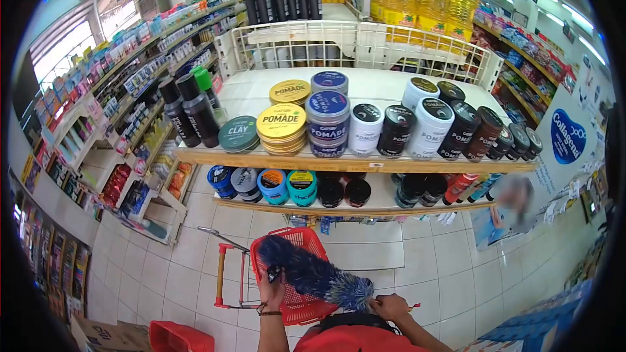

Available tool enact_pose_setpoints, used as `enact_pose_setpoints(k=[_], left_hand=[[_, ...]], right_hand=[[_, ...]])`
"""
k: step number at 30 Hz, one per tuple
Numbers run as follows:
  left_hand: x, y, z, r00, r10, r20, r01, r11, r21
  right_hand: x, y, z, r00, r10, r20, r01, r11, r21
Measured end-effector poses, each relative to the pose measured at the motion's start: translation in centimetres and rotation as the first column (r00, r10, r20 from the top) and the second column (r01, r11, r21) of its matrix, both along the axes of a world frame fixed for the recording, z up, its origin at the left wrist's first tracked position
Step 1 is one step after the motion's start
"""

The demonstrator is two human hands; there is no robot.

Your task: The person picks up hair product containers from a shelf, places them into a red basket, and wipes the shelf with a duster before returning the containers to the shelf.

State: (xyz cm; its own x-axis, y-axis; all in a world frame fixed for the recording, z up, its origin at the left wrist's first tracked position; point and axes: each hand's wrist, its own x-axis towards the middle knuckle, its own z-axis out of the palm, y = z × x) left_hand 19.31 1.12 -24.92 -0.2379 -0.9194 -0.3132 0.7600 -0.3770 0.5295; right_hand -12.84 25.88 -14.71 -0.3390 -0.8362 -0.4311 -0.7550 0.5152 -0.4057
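A dark blue fluffy duster (313, 274) stretches between my two hands, low in front of my red shirt. My left hand (271, 292), with a bracelet at the wrist, is closed at the duster's left end, around a dark part that looks like its handle. At the other end, the fingers of my right hand (391, 307) pinch the paler grey-blue tip. Beneath the duster is a red shopping basket (313, 240) in a metal frame with red parts; the duster hides some of it.
Ahead stands a white shelf (251, 94) with yellow pomade tins (282, 125), a green clay tin (239, 133), several jars (328, 124) and dark spray bottles (197, 111). More tubs (274, 186) line the lower tier. Oil bottles (427, 0) stand behind. A red bin (182, 337) sits lower left.
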Motion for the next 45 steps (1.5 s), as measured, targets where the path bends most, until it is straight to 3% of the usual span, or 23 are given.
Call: enact_pose_setpoints(k=[2,5,7,8,12,15,17,19,21,25,27,31,32,33,35,37,41,43,45], left_hand=[[-0.2,-0.3,-1.4,1.000,-0.016,-0.026,0.016,1.000,0.009],[-1.7,0.9,1.2,0.996,0.041,0.073,-0.054,0.981,0.185],[-3.3,1.8,4.5,0.984,0.129,0.120,-0.147,0.975,0.165],[-3.4,1.7,4.1,0.994,0.106,-0.009,-0.104,0.986,0.133],[-5.1,2.4,5.1,0.999,0.007,-0.038,-0.008,1.000,-0.014],[-6.0,4.0,5.6,0.998,0.030,-0.056,-0.026,0.996,0.084],[-5.8,4.6,4.8,0.983,0.181,-0.023,-0.171,0.959,0.226],[-6.7,5.4,6.7,0.974,0.221,-0.046,-0.205,0.953,0.224],[-7.7,6.0,8.7,0.945,0.306,-0.113,-0.275,0.935,0.225],[-7.1,6.4,5.7,0.973,0.231,0.027,-0.231,0.973,0.010],[-6.8,6.9,4.8,0.963,0.266,0.043,-0.263,0.963,-0.059],[-7.7,10.5,8.2,0.890,0.415,0.187,-0.433,0.899,0.067],[-6.9,10.7,6.8,0.877,0.439,0.197,-0.462,0.882,0.093],[-6.0,10.9,5.5,0.874,0.440,0.206,-0.463,0.882,0.082],[-5.2,11.4,4.2,0.906,0.419,0.062,-0.421,0.906,0.028],[-6.8,11.8,6.4,0.929,0.361,0.082,-0.364,0.931,0.017],[-8.7,11.8,7.1,0.923,0.364,0.124,-0.359,0.931,-0.063],[-9.3,11.1,7.9,0.934,0.345,0.097,-0.347,0.938,0.013],[-9.6,10.1,8.4,0.923,0.362,0.130,-0.367,0.930,0.021]], right_hand=[[-0.5,0.1,0.3,0.998,-0.012,-0.059,0.015,0.999,0.051],[-0.9,1.7,-0.9,0.998,-0.020,-0.059,0.023,0.999,0.049],[-1.3,1.9,-2.0,1.000,-0.002,0.027,0.004,0.997,-0.080],[-1.9,1.8,-1.7,0.999,0.030,0.032,-0.027,0.996,-0.091],[-5.3,0.4,-1.6,0.989,0.124,0.076,-0.117,0.989,-0.085],[-7.0,0.6,-1.9,0.984,0.158,0.082,-0.147,0.982,-0.122],[-8.3,-0.5,0.5,0.994,0.107,0.001,-0.107,0.992,-0.071],[-9.3,-0.6,0.2,0.993,0.119,-0.004,-0.119,0.991,-0.066],[-10.1,-0.6,-0.8,0.974,0.154,0.164,-0.120,0.973,-0.200],[-11.2,-0.9,-2.7,0.896,0.295,0.332,-0.231,0.948,-0.219],[-11.7,-1.3,-5.2,0.850,0.369,0.376,-0.361,0.928,-0.093],[-13.3,-1.3,-3.0,0.902,0.301,0.308,-0.283,0.954,-0.103],[-13.8,-1.4,-2.3,0.903,0.279,0.327,-0.278,0.959,-0.050],[-14.2,-1.3,-2.1,0.903,0.255,0.346,-0.274,0.962,0.006],[-15.0,-1.1,-3.3,0.880,0.294,0.372,-0.291,0.954,-0.066],[-15.8,-0.8,-3.8,0.833,0.423,0.357,-0.404,0.905,-0.129],[-16.3,-0.5,-4.1,0.873,0.375,0.313,-0.363,0.927,-0.098],[-16.3,-0.1,-3.6,0.931,0.291,0.219,-0.281,0.957,-0.075],[-16.1,1.0,-3.0,0.935,0.264,0.236,-0.247,0.964,-0.098]])
